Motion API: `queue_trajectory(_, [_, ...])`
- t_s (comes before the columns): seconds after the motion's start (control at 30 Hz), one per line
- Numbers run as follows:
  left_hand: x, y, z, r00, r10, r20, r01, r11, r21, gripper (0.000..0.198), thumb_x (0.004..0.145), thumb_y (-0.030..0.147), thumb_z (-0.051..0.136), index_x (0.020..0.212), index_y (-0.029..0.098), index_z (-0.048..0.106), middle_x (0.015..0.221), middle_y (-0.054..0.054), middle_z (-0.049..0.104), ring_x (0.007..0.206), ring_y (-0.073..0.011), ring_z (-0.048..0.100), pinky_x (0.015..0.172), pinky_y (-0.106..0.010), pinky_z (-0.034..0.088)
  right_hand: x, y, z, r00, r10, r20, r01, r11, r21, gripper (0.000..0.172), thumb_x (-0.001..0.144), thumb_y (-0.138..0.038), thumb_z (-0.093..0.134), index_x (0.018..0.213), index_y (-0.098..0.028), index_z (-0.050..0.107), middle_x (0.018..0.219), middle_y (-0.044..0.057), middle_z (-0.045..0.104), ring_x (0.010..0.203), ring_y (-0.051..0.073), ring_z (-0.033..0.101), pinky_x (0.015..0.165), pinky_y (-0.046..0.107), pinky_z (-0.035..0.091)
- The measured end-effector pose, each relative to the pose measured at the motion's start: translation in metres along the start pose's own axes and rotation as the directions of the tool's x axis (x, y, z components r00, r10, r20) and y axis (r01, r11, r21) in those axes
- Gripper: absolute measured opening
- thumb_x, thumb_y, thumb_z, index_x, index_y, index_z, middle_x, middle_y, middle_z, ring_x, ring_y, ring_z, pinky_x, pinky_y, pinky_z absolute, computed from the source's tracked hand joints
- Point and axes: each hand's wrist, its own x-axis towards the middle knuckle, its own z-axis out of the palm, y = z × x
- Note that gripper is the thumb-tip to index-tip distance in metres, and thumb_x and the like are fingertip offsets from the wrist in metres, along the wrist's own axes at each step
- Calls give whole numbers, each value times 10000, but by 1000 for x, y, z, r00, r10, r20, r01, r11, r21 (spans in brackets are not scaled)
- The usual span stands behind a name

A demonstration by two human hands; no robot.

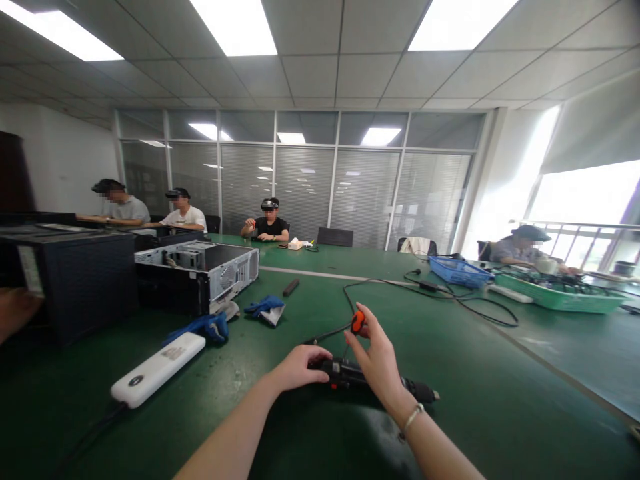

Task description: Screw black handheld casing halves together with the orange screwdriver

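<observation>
A black electric screwdriver (353, 373) lies sideways on the green table, its nose pointing right and a cord at its left end. My left hand (303, 367) is closed around that left end, thumb in front. Above the tool body, my right hand (374, 350) pinches the orange and black handle of a small screwdriver (358, 323). The thin shaft points down at the electric screwdriver; whether its tip sits in a screw is too small to tell. My right wrist and palm hide part of the tool's front half.
Left are a white power strip (159, 369), blue gloves (265, 308), an open computer case (200, 267) and a dark case (75, 280) with another person's hand (19, 312). A black cable (470, 307), blue basket (459, 272) and green basket (565, 293) lie right. Several people sit around.
</observation>
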Motion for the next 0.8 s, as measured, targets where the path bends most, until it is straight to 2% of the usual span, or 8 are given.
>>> queue_trajectory(0.1, [0, -3, -2, 1000, 12, 17, -11, 998, -69, 428, 674, 160, 737, 1091, 147, 643, 1078, -71, 681, 1014, -240, 628, 920, -327, 456, 0, 2, -1, 1000, 14, 2, -14, 999, -29, 537, 862, -307, 532, 1377, -219, 406, 938, 61, 639, 762, 188, 645, 745, 351, 555])
queue_trajectory(0.23, [0, -6, -3, 1000, -4, 21, 6, 994, -111, 411, 665, 137, 741, 1061, 135, 631, 1072, -87, 682, 1021, -245, 632, 929, -347, 461, -2, 2, 1, 997, 10, 76, -19, 993, 113, 575, 916, -270, 419, 1459, -229, 234, 1138, 94, 621, 876, 177, 670, 842, 357, 543])
queue_trajectory(0.3, [-1, -6, -3, 1000, -24, 13, 25, 993, -116, 406, 662, 151, 750, 1049, 126, 632, 1051, -95, 688, 997, -250, 642, 912, -358, 473, -3, 1, 2, 997, 3, 75, -12, 993, 120, 585, 924, -280, 398, 1470, -222, 194, 1201, 109, 594, 910, 180, 666, 866, 366, 533])
queue_trajectory(0.37, [-1, -6, -4, 999, -48, -5, 47, 992, -113, 414, 650, 169, 767, 1040, 121, 637, 1037, -100, 692, 983, -256, 648, 905, -370, 477, -2, 1, 1, 999, -9, 39, 7, 999, 44, 591, 905, -314, 448, 1453, -208, 254, 1166, 113, 608, 914, 197, 656, 850, 372, 535])
queue_trajectory(0.43, [-1, -7, -4, 998, -63, -16, 60, 991, -122, 423, 634, 176, 779, 1030, 117, 644, 1027, -101, 696, 975, -260, 652, 905, -379, 478, -1, 2, 0, 1000, -16, 14, 16, 999, -36, 591, 877, -329, 501, 1425, -197, 323, 1026, 90, 644, 830, 197, 651, 781, 354, 549])
queue_trajectory(0.5, [0, -8, -5, 998, -62, -8, 60, 986, -153, 430, 619, 166, 787, 1021, 111, 646, 1020, -102, 699, 970, -264, 657, 905, -385, 477, 0, 3, -1, 1000, -9, 27, 10, 998, -57, 592, 869, -308, 511, 1422, -196, 332, 869, 45, 644, 703, 173, 631, 699, 320, 552])
queue_trajectory(0.57, [0, -10, -5, 998, -62, 6, 62, 978, -197, 431, 607, 147, 790, 1009, 112, 640, 1013, -101, 702, 973, -266, 660, 904, -387, 478, 1, 4, -1, 999, -6, 39, 8, 999, -46, 598, 870, -284, 509, 1430, -202, 317, 793, 16, 629, 645, 159, 612, 662, 300, 545])
queue_trajectory(0.8, [4, -24, -6, 994, -97, -55, 77, 952, -295, 454, 511, 107, 844, 846, 138, 539, 1021, -125, 704, 961, -281, 669, 859, -401, 503, -4, -2, 2, 997, -48, -60, 47, 999, -18, 559, 875, -294, 532, 1404, -214, 371, 894, 43, 653, 702, 163, 626, 703, 309, 549])
